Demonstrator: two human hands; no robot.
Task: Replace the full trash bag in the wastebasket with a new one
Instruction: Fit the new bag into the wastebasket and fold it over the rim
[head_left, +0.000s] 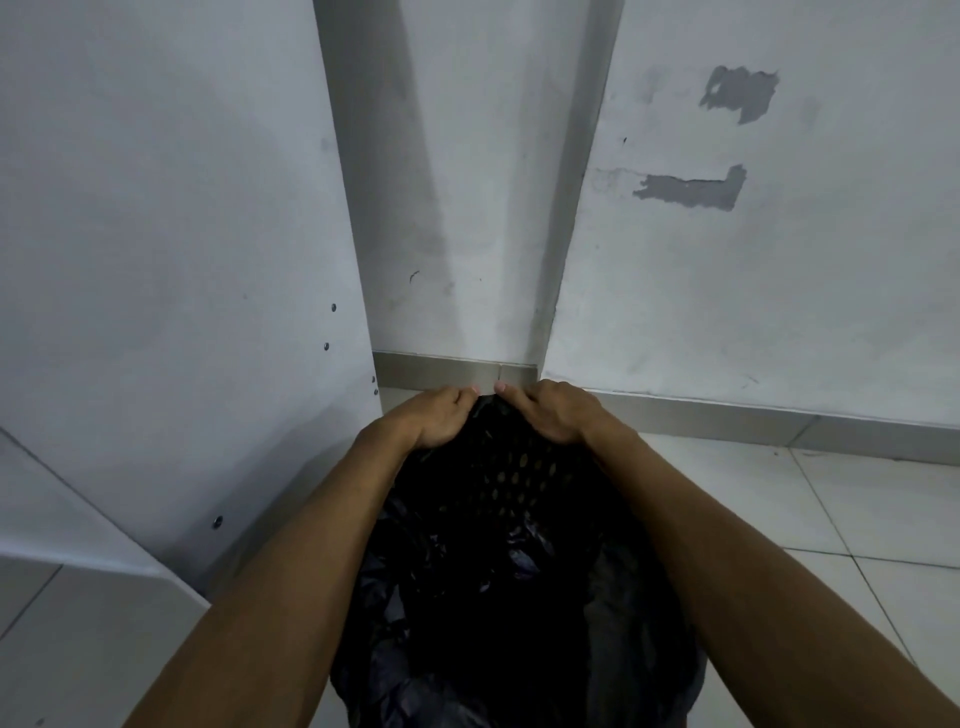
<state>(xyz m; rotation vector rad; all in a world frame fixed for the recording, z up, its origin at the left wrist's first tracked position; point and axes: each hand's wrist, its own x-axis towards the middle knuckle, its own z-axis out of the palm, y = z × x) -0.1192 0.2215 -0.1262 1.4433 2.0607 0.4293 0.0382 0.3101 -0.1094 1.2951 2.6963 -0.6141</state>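
A black mesh wastebasket (524, 467) stands on the floor directly below me, its perforated far wall showing. A black trash bag (415, 597) lies crumpled inside it and spills over the near rim. My left hand (439, 418) and my right hand (545, 413) rest side by side on the far rim, fingers curled over the bag's edge there, thumbs nearly touching. Both forearms reach across the basket's opening and hide its sides.
A white cabinet panel (171, 260) stands close on the left. White walls form a narrow recess (457, 208) straight ahead, with a grey skirting strip (447, 371) at floor level. Light floor tiles (831, 519) spread to the right.
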